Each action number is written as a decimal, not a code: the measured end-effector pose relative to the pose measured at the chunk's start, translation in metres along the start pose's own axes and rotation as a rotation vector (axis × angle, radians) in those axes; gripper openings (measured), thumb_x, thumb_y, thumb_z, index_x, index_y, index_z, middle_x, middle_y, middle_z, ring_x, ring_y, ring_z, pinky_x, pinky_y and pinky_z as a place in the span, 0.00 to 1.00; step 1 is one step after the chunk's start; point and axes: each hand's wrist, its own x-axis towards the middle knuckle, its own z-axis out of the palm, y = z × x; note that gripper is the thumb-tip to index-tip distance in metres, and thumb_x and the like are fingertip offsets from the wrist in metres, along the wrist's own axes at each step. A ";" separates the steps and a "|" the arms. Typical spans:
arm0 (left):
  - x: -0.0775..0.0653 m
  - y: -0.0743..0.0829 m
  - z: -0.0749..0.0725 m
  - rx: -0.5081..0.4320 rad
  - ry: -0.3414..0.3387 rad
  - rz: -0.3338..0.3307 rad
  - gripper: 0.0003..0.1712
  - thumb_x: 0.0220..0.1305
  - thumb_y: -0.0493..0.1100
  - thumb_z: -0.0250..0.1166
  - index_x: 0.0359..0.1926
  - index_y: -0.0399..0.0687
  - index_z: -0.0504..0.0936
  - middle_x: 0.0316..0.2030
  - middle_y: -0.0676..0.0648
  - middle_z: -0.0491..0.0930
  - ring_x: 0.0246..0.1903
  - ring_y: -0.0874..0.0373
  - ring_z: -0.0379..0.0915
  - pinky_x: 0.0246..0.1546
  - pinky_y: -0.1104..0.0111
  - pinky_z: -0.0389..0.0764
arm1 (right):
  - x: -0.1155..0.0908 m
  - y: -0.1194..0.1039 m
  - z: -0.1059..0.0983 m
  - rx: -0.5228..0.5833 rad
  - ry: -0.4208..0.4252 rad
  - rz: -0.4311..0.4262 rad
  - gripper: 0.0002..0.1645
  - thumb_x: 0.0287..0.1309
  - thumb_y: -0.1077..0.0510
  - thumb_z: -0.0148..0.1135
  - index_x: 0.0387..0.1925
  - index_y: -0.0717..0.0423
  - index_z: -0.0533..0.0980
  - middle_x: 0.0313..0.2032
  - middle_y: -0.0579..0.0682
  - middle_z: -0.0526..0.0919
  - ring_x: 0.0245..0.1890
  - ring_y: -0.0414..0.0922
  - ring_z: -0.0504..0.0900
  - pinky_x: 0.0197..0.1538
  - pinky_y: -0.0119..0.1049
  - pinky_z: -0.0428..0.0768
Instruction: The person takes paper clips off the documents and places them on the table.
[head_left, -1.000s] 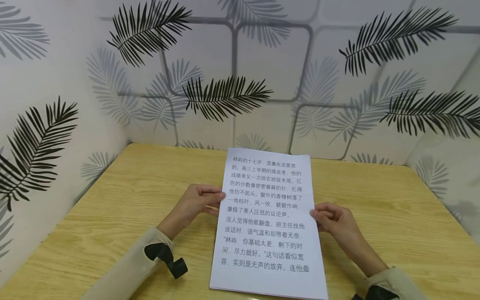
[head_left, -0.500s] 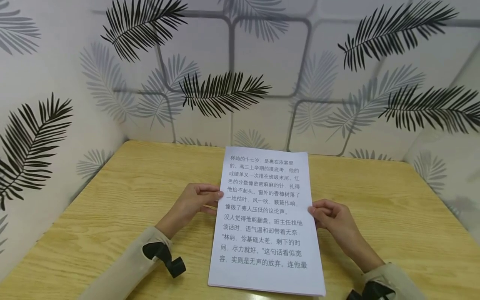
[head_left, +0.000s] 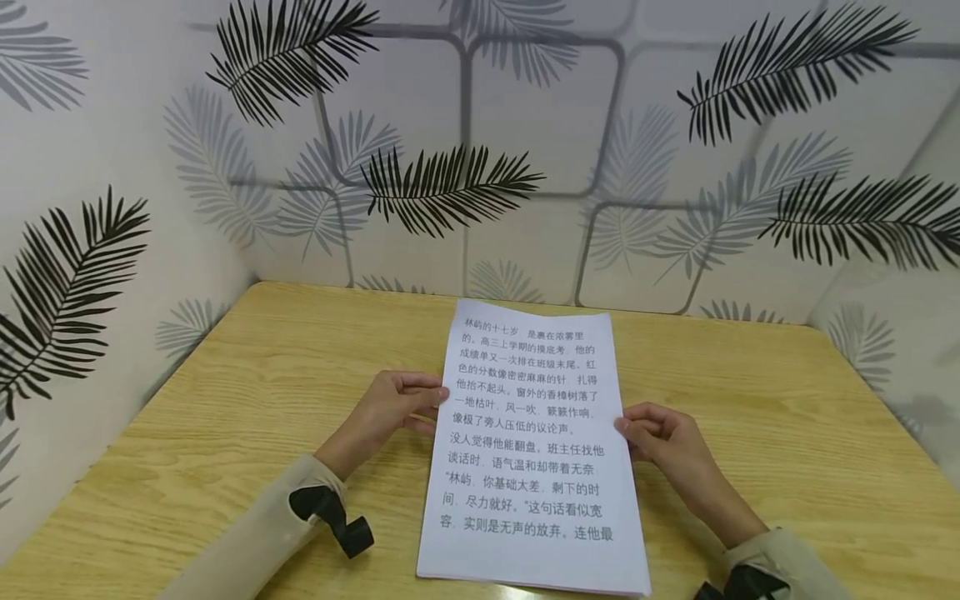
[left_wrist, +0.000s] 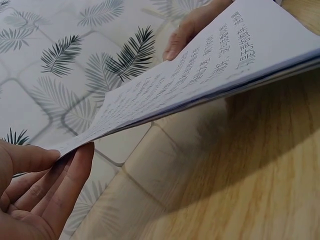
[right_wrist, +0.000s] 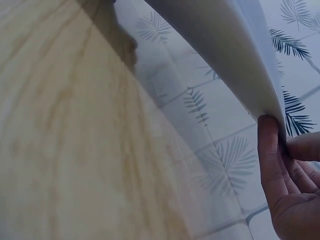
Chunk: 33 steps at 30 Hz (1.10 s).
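Note:
A stack of white paper sheets (head_left: 532,450) printed with large Chinese text faces me in the middle of the head view. My left hand (head_left: 386,417) pinches its left edge, thumb in front and fingers behind. On the opposite edge, slightly lower, my right hand (head_left: 667,442) pinches the sheets the same way. In the left wrist view the stack (left_wrist: 200,70) is raised off the tabletop and several layers show along its side. The right wrist view shows the underside of the paper (right_wrist: 225,55) bending toward the fingertips of my right hand (right_wrist: 290,175).
A glossy wood-grain table (head_left: 225,400) lies under the paper and both forearms. Behind it stands a wall (head_left: 525,125) patterned with dark and grey leaves. A black strap (head_left: 330,512) circles the left sleeve, and another black strap (head_left: 750,579) is on the right one.
The top edge of the paper stack has dipped and bowed in the middle. Both hands keep their pinch at nearly the same spots, and the head view has shifted slightly.

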 end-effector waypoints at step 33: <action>0.005 -0.019 0.000 0.004 0.014 -0.039 0.18 0.64 0.35 0.63 0.51 0.24 0.77 0.37 0.40 0.85 0.32 0.54 0.84 0.29 0.66 0.86 | -0.002 0.006 0.002 -0.022 -0.051 0.088 0.18 0.64 0.60 0.61 0.46 0.73 0.74 0.35 0.54 0.86 0.35 0.44 0.85 0.39 0.36 0.85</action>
